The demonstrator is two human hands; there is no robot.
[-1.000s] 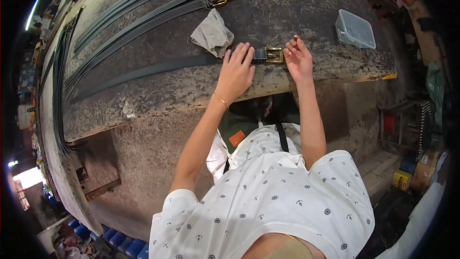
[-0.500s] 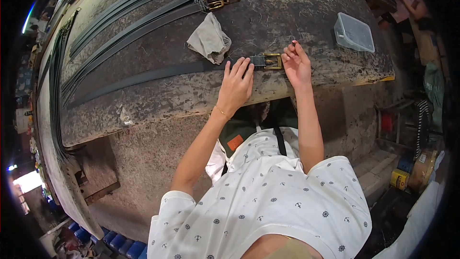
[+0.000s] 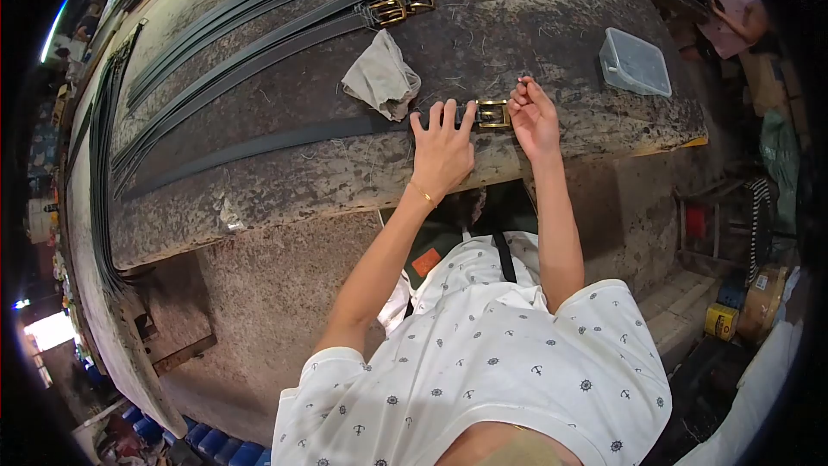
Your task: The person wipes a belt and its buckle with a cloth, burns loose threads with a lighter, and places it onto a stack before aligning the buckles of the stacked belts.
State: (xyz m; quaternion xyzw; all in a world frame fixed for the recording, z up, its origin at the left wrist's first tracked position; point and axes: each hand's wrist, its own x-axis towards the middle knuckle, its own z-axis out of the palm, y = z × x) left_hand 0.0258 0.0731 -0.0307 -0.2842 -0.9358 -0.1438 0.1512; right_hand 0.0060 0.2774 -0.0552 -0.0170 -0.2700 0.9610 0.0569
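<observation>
A dark leather belt (image 3: 285,140) lies lengthwise along the near side of the worktable, its brass-coloured buckle (image 3: 505,114) at the right end. My left hand (image 3: 442,155) rests on the belt just left of the buckle, fingers spread over the strap and partly covering it. Beside the buckle's right edge is my right hand (image 3: 535,121), palm turned up, thumb and fingers pinched together. Whatever is between those fingertips is too small to make out. A crumpled grey cloth (image 3: 382,76) sits just behind the belt, up and left of my left hand.
Several buckled belts (image 3: 259,47) lie in bundles at the back left. More dark straps (image 3: 99,164) hang over the table's left end. A clear plastic box (image 3: 636,63) stands at the right. The worn worktable (image 3: 535,26) has loose thread scraps. Another person (image 3: 736,13) is at far right.
My left hand has slid right along the belt, closer to the buckle, with its fingers more spread. My right hand has stayed almost in place. The other person shows more fully.
</observation>
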